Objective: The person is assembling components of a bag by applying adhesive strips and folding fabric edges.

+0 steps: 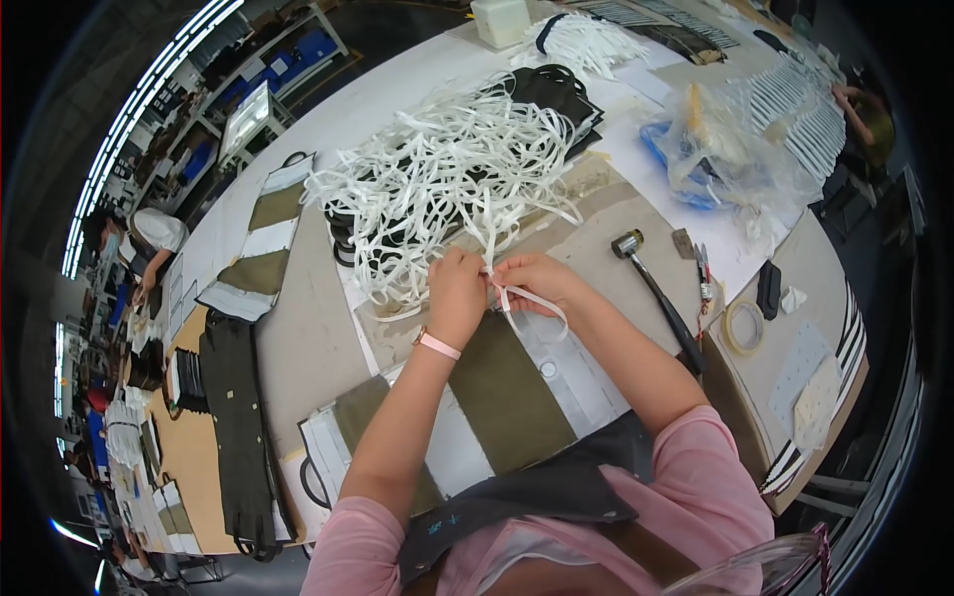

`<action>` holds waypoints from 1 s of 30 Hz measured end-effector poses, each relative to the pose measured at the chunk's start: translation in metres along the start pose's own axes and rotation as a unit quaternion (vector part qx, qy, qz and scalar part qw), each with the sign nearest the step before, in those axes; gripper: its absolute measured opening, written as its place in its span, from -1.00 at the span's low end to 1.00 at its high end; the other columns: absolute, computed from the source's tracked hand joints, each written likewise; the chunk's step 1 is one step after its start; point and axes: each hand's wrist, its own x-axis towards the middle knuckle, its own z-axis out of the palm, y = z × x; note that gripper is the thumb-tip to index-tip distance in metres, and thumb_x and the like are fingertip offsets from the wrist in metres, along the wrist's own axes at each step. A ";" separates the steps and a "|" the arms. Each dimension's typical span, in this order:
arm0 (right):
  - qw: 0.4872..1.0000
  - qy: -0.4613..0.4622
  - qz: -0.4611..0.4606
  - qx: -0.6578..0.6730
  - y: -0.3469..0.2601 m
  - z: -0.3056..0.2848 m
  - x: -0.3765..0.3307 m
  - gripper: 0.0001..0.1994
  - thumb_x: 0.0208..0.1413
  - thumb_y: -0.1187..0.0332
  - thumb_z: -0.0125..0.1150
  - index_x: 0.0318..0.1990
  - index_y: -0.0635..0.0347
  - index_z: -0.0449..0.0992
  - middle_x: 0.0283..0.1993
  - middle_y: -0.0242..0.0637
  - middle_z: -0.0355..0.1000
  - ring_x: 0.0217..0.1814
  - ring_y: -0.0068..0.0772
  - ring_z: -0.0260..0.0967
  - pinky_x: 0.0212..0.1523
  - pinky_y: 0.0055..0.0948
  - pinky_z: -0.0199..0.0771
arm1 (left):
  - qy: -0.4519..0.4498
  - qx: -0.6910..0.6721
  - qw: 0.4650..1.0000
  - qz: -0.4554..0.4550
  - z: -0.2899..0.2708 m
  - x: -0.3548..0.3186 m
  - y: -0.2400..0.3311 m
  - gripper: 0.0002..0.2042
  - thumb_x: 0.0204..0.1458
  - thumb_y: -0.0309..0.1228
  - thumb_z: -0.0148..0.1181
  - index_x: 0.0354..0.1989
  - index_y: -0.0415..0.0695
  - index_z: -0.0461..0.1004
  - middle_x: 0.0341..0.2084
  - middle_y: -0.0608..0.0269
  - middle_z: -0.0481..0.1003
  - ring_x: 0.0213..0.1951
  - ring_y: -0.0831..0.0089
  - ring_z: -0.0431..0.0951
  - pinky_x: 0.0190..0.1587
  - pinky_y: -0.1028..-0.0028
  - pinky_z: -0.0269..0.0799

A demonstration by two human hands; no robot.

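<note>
Her left hand [455,288] is closed, pinching a white strap [532,303] at the edge of the tangled pile of white straps [447,169]. The right hand [537,278] grips the same strap just beside it, and a loop of it hangs down over the olive and white fabric panel [497,392] in front of her. A hammer [661,298] lies near her right forearm, with a roll of tape [743,326] beyond. A hard pull could, I'd guess, drag neighbouring straps along and knot the heap tighter.
</note>
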 end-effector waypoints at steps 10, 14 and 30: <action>0.693 0.151 -0.453 -0.541 -0.014 0.010 0.001 -0.83 0.01 0.53 0.14 -0.23 0.17 0.57 -0.28 -0.19 0.44 -0.17 -0.04 0.43 -0.18 -0.18 0.44 | 0.054 0.049 0.997 0.034 -0.018 0.001 0.005 -0.89 -0.10 -0.53 0.22 -0.36 -0.11 0.55 -0.30 0.22 0.52 -0.26 0.18 0.51 -0.11 0.18 0.26; 0.667 0.105 -0.434 -0.596 -0.017 0.014 0.015 -0.81 -0.03 0.56 0.18 -0.23 0.19 0.59 -0.25 -0.23 0.40 -0.15 -0.12 0.39 -0.17 -0.22 0.42 | 0.000 -0.064 0.996 -0.058 -0.011 0.002 -0.006 -0.89 -0.02 -0.47 0.18 -0.30 -0.15 0.54 -0.42 0.15 0.54 -0.35 0.14 0.55 -0.21 0.19 0.35; 0.560 0.087 -0.468 -0.678 -0.008 0.002 0.039 -0.89 -0.16 0.40 0.26 -0.42 0.18 0.57 -0.31 -0.25 0.41 -0.09 -0.17 0.38 -0.10 -0.32 0.49 | -0.071 -0.261 0.929 -0.252 -0.003 0.013 -0.023 -0.81 -0.10 -0.38 0.25 -0.36 -0.22 0.52 -0.51 0.08 0.56 -0.46 0.28 0.55 -0.33 0.34 0.44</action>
